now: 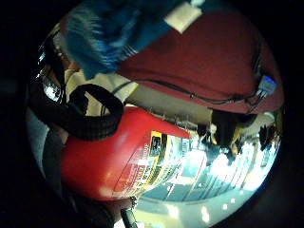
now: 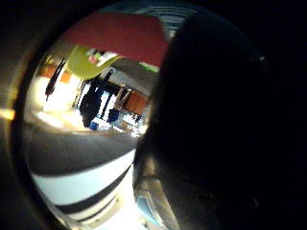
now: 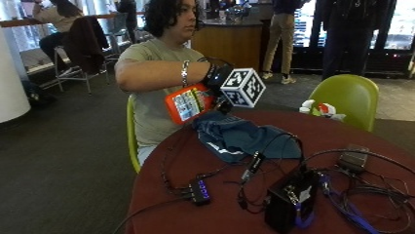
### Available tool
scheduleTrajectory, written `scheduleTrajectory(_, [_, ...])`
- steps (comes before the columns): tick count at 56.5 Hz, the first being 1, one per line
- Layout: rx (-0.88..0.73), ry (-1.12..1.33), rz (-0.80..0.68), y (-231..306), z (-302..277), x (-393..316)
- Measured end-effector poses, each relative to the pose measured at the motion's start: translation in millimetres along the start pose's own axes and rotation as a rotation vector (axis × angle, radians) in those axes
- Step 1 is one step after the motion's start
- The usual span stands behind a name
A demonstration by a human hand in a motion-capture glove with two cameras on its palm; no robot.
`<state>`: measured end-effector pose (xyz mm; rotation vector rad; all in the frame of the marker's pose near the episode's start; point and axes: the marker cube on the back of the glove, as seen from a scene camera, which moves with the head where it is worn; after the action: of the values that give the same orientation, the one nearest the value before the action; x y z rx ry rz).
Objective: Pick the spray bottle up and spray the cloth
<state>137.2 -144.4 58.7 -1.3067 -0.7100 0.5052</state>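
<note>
Nearest, the table (image 3: 363, 141) is seen carrying the blue cloth (image 3: 243, 139). Beyond and above the cloth, the red spray bottle (image 3: 188, 103) is gripped by the gloved right hand (image 3: 217, 78). Spraying is judged next: nozzle aimed clothward, trigger squeezed.

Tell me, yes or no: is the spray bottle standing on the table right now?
No: in the outside view the red spray bottle is held in the gloved right hand, lifted above the blue cloth on the table.
</note>
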Motion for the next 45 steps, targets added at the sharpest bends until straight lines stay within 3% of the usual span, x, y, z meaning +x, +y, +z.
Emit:
scheduleTrajectory(11, [0.254, -0.018, -0.470, 28.0, -15.8, -67.7])
scheduleTrajectory(20, [0.430, -0.091, -0.760, 5.4, -25.5, -118.5])
scheduleTrajectory(27, [0.724, -0.305, -0.864, -39.1, -46.1, -145.6])
scheduleTrajectory(35, [0.885, -0.341, -0.957, -128.3, -55.6, -161.8])
scheduleTrajectory(45, [0.979, -0.213, -0.961, -183.3, -65.4, -168.7])
